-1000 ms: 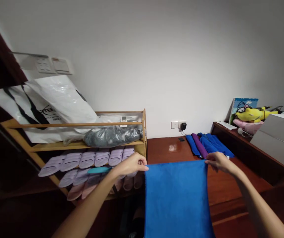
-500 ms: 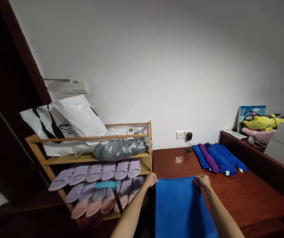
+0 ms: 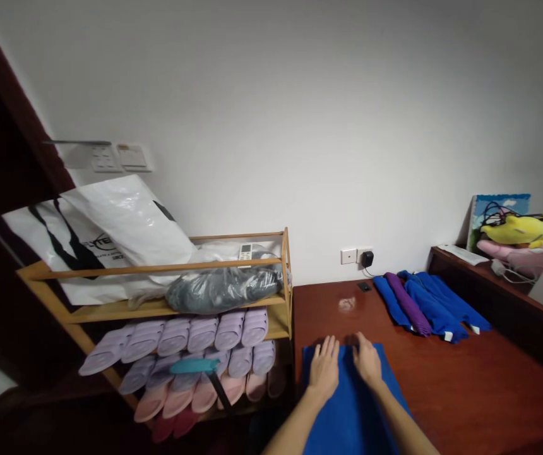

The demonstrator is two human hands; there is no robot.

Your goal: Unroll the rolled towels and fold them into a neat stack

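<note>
A blue towel (image 3: 347,411) lies spread on the dark red wooden table (image 3: 465,392), near its left edge. My left hand (image 3: 324,371) rests flat on the towel's far part with fingers stretched out. Beside it, my right hand (image 3: 367,363) also presses flat on the towel, fingers open. The two hands lie close together, almost touching. Neither hand grips anything.
Several rolled blue towels and one purple towel (image 3: 430,309) lie at the table's far side. A wooden shoe rack (image 3: 167,306) with slippers and plastic bags stands to the left. A yellow plush toy (image 3: 527,229) sits on a raised ledge at right. A charger (image 3: 367,258) is plugged in.
My hands let go of the towel's far corners, moved inward toward each other and now lie flat on top of the towel, which rests on the table.
</note>
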